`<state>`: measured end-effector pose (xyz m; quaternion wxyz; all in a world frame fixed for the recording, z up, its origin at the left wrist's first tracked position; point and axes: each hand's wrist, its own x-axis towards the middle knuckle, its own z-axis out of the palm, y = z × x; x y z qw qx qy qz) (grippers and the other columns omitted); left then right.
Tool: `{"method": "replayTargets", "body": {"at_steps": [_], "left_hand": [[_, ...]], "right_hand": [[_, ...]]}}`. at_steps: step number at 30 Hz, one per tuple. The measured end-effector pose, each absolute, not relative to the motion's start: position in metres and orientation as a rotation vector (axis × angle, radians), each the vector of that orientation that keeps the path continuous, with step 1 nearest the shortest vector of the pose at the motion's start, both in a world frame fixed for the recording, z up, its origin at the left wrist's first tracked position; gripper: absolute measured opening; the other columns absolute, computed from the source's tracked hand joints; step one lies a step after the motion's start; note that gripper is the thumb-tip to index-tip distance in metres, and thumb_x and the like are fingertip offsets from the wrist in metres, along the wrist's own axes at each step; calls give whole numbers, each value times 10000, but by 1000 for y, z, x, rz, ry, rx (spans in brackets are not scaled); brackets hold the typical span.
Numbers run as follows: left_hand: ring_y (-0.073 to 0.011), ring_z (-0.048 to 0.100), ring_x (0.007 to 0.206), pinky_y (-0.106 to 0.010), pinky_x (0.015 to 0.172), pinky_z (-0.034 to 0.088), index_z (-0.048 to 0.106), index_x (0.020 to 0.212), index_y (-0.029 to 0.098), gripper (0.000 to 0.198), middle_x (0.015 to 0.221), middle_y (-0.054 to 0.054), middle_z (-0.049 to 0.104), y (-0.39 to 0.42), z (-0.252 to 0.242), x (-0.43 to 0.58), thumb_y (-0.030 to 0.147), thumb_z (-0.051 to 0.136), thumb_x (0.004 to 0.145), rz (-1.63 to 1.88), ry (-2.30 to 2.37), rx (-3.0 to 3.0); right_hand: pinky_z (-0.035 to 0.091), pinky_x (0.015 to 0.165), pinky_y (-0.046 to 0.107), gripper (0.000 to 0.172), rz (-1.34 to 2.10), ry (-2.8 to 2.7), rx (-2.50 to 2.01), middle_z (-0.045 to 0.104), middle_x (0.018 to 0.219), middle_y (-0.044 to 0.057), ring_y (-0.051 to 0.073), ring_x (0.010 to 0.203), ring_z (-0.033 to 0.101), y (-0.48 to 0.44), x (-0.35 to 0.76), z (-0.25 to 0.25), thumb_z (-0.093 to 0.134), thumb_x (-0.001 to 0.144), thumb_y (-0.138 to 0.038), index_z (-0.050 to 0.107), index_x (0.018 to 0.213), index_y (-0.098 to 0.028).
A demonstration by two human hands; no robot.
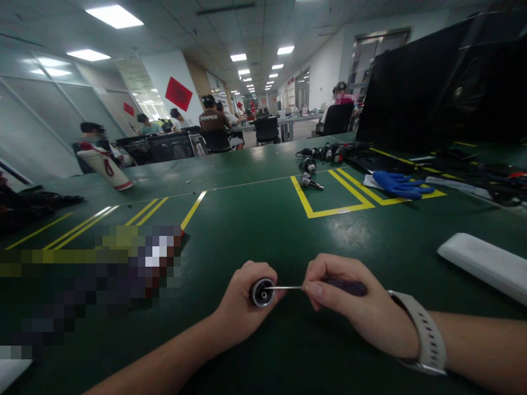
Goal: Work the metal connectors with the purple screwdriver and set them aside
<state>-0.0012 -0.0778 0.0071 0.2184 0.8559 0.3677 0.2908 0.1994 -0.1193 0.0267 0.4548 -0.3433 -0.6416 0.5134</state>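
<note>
My left hand [242, 304] is closed in a fist round a small round metal part [262, 292] whose open end faces the camera. My right hand [349, 302] pinches a screwdriver with a dark purple handle [349, 287]; its thin shaft [284, 287] runs left to the rim of the metal part. Both hands rest low over the green table [263, 230] near its front edge. A pale watch band [424, 334] is on my right wrist.
Similar metal parts [309, 181] lie inside and behind a yellow-taped square, with a blue glove [399, 185] to its right. A white flat object [486, 263] lies at right, dark monitors [432, 88] behind. A white bottle [105, 167] lies at back left. People sit at far desks.
</note>
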Motion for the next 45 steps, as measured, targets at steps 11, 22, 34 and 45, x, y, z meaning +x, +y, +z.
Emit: {"method": "replayTargets", "body": {"at_steps": [11,22,34,45], "left_hand": [[-123,490,578,-261,586,360,473,632,189,155,593,33,530,-79,8,1,194,563,758,770,1129,2483],[-125,487,567,-248,552,382,479,630,188,155,581,27,524,-82,9,1,200,596,731,908,1126,2314],[-121,479,559,-242,546,381,470,610,190,172,566,33,509,-84,8,3,197,598,725,956,1161,2298],[-113,481,555,-230,538,386,467,612,190,178,569,37,508,-84,10,2,182,606,724,961,1095,2264]], "right_hand": [[378,586,242,115,718,-1993,-836,521,682,10,108,632,471,-133,192,32,451,834,-87,524,764,-140],[387,587,272,142,551,-2148,-704,569,732,66,151,681,478,-135,191,26,421,833,-68,550,840,-127],[376,544,273,157,412,-2216,-698,574,678,82,157,632,472,-138,192,32,425,819,-63,579,818,-91],[400,567,274,176,374,-2277,-659,579,708,75,161,649,481,-136,193,26,396,827,-68,558,867,-125]]}}
